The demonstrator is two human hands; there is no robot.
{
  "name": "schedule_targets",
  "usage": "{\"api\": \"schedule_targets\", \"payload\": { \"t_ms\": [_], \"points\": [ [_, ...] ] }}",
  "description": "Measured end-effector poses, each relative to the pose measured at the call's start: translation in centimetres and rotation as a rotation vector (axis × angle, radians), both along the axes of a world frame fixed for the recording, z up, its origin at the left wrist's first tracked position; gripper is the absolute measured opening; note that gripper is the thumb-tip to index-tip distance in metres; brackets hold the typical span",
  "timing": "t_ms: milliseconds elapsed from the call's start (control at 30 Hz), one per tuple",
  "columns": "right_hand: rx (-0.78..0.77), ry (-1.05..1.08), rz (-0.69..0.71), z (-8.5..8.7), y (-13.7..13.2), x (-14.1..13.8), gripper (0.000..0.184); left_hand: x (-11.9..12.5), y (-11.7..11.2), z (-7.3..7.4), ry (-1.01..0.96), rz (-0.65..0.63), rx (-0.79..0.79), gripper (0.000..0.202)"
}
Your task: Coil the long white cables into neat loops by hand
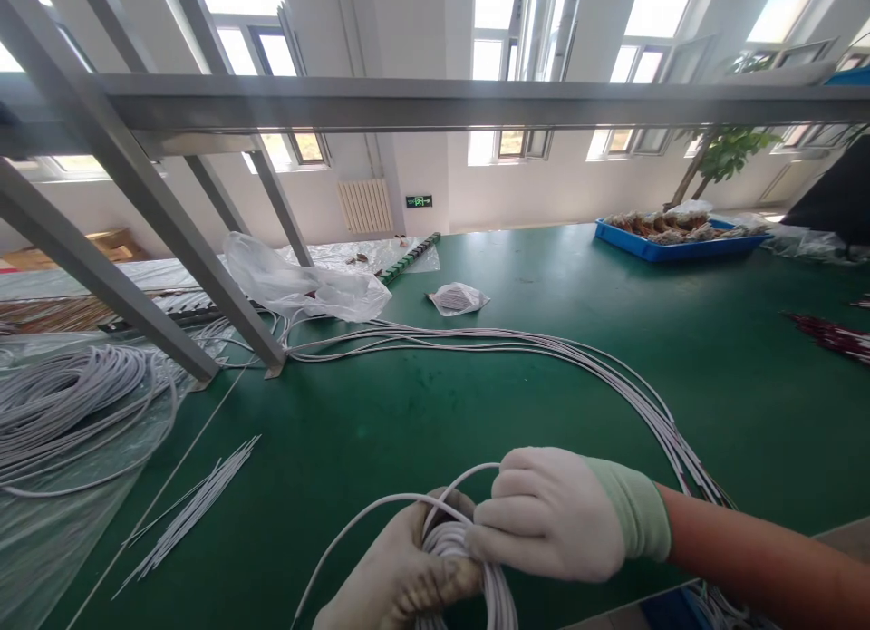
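Both my hands wear pale gloves and meet at the bottom of the view over the green table (421,412). My left hand (401,576) is closed round a small coil of white cable (452,544). My right hand (547,512) is closed on the same coil from the right, its fingers pinching the loops. A loose loop of the cable rises above the coil. A long bundle of white cables (544,349) runs across the table and curves down to my right forearm.
A big coil of white cable (68,403) lies on plastic sheet at left, short cut white wires (197,508) beside it. Metal frame legs (204,276) stand at left. A clear bag (299,285), a small packet (457,298), a blue tray (680,240) and dark red wires (833,335) sit further off.
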State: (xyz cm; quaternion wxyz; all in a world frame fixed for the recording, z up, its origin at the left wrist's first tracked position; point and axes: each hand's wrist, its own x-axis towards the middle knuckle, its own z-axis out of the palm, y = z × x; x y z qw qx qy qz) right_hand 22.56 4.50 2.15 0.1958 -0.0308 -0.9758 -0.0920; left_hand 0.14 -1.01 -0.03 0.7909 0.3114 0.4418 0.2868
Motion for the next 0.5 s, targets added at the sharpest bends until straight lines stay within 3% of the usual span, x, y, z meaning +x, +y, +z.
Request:
{"api": "schedule_targets", "payload": {
  "t_ms": [100,200,300,367,433,500],
  "points": [
    [-0.057,-0.047,-0.002,1.1,-0.3,-0.2,0.015,-0.6,0.5,-0.4,-0.054,-0.085,-0.028,0.067],
    [-0.042,-0.088,-0.031,1.9,-0.7,-0.4,0.015,-0.7,0.5,0.2,-0.095,-0.114,-0.032,0.065],
    [0.035,-0.070,-0.054,1.8,-0.9,-0.5,0.019,-0.2,0.1,1.5,-0.105,-0.056,-0.006,0.062],
    [0.008,-0.047,-0.082,1.1,-1.0,-0.7,0.015,0.4,-0.2,2.0,-0.029,0.000,0.002,0.063],
    [-0.183,0.008,-0.205,-0.1,-0.9,-1.1,0.014,1.1,-0.3,1.7,0.166,0.059,0.058,0.064],
    [-0.643,0.156,-0.436,-1.7,-0.9,-1.8,0.020,1.8,-0.2,0.4,0.403,0.159,0.218,0.060]
  ]
}}
